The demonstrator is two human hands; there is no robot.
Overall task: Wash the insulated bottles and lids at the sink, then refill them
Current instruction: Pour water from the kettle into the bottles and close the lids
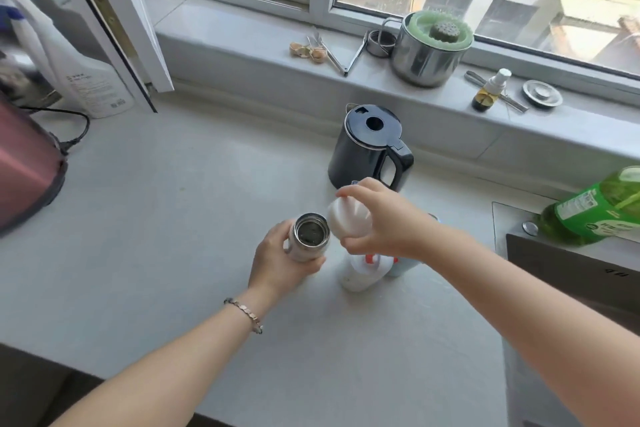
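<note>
Left hand [282, 265] wraps fingers and thumb round the body of a white insulated bottle [308, 236], upright, steel mouth open and facing up, dark inside. Whether its base touches the counter [173, 218] cannot be told. Right hand [388, 222] pinches a white lid [344, 222] between thumb and fingertips, lid tilted, just beside the bottle's mouth on its right. Thin bracelet [244, 314] on left wrist. Directly under the right hand, a second white bottle [360, 274] with red-orange parts at its top, and touching it or just beside it a pale blue bottle [405, 263], mostly hidden. Behind these, black electric kettle [367, 149], lid shut, handle to the right. Sink [561, 274] at right edge; faint marks on its front rim, not legible. Green detergent bottle [595, 208] stands behind the sink, with a green and white label too blurred to read. Far left, white spray bottle [93, 83] with grey print, unreadable; beside it a pink-red appliance [24, 163] with a black cord [74, 135]. On the window sill [242, 42], a steel pot [426, 55], metal tongs [346, 55] and a small spray vial [490, 92].
</note>
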